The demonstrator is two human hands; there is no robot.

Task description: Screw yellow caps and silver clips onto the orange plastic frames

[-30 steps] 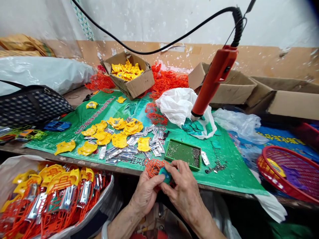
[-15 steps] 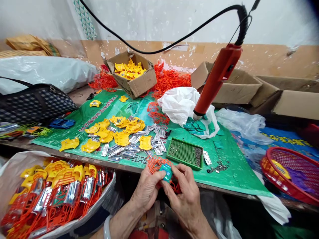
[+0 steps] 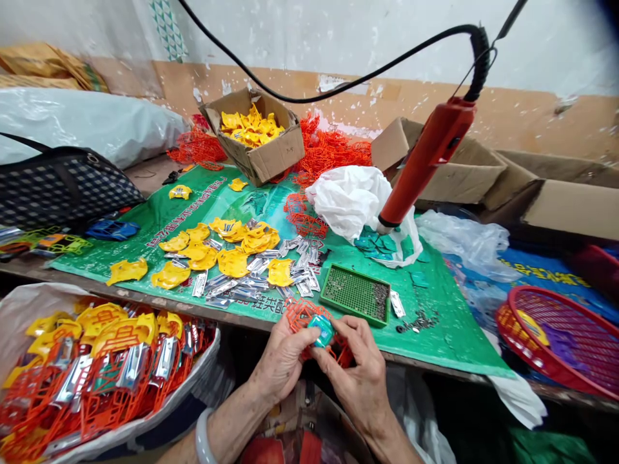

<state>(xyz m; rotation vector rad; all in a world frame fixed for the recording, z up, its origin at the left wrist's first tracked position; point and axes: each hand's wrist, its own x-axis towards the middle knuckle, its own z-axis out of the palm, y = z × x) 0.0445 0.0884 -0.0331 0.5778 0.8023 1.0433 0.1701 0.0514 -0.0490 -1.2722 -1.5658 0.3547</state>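
Observation:
Just in front of the table edge, my left hand (image 3: 283, 354) is closed around an orange-red plastic lattice frame (image 3: 300, 312), its thumb pressed on a small teal plastic part (image 3: 321, 328) lying on the frame. From the other side, my right hand (image 3: 358, 367) pinches the same piece, with thumb and fingers at the right edge of the teal part. My palms hide the lower portion of the frame. Beyond my hands stands a green tray (image 3: 355, 294) with many small screws. Yellow plastic shells (image 3: 233, 263) and silver plates (image 3: 231, 291) lie on the green sheet.
A red electric screwdriver (image 3: 425, 164) hangs from a cable above a white plastic bag (image 3: 351, 196) with teal parts. Left and below, a sack (image 3: 206, 367) holds assembled pieces. A carton (image 3: 278, 154) contains yellow shells. At right sits a red basket (image 3: 556, 335).
The view has shifted slightly, so the table things sit a little lower-left or higher in the picture. Both hands stay on the frame, with the teal part turned slightly.

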